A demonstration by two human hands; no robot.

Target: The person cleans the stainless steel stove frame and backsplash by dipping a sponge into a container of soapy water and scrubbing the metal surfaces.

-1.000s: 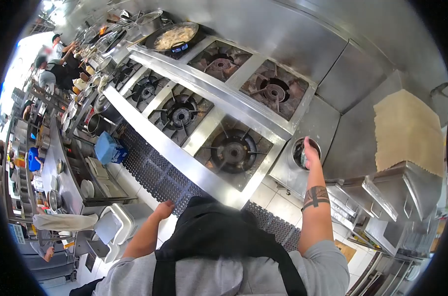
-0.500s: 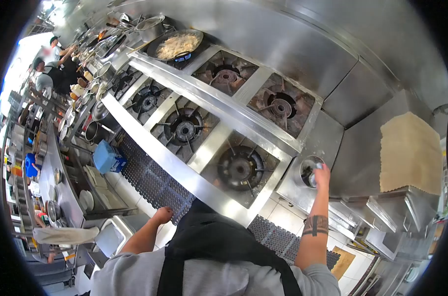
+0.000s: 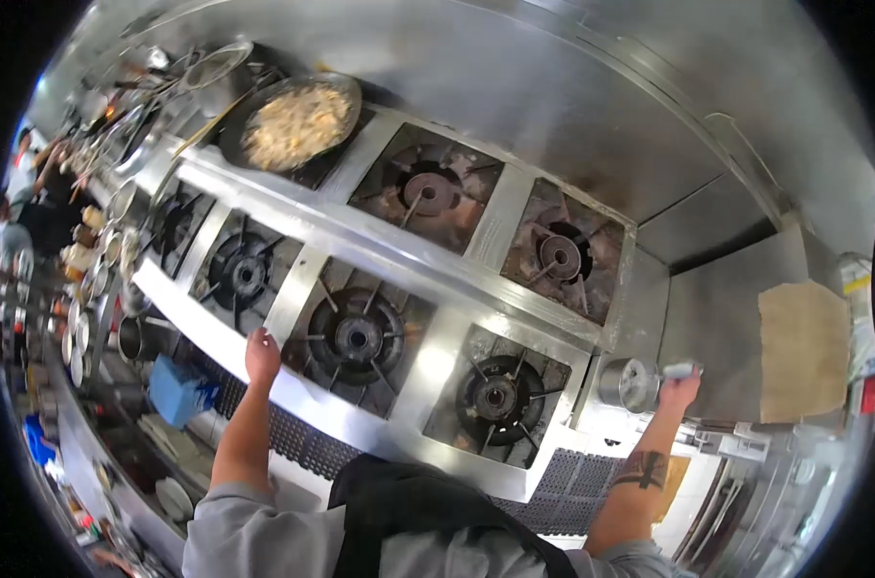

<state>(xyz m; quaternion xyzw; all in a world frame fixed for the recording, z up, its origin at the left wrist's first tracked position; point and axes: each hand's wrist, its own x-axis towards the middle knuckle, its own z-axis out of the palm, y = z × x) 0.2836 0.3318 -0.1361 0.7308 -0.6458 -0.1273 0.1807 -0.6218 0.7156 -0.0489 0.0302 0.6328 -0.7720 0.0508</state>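
My right hand is closed around a short, pale grey-white cylindrical piece; its exact kind I cannot tell. It sits just right of a round metal pot that stands on the metal ledge beside the stove. My left hand, fingers curled in, hovers by the front rim of the stove, near a front burner. No object shows in it. At the back left, a large wok holds pale chopped food.
Another front burner and two rear burners have no cookware on them. Brown cardboard leans at the right. A blue box stands left, near shelves with stacked plates. Other people are at the far left.
My left hand has risen from beside my body to the stove's front rim. My right hand has shifted from over the metal pot to its right side. The camera view has turned.
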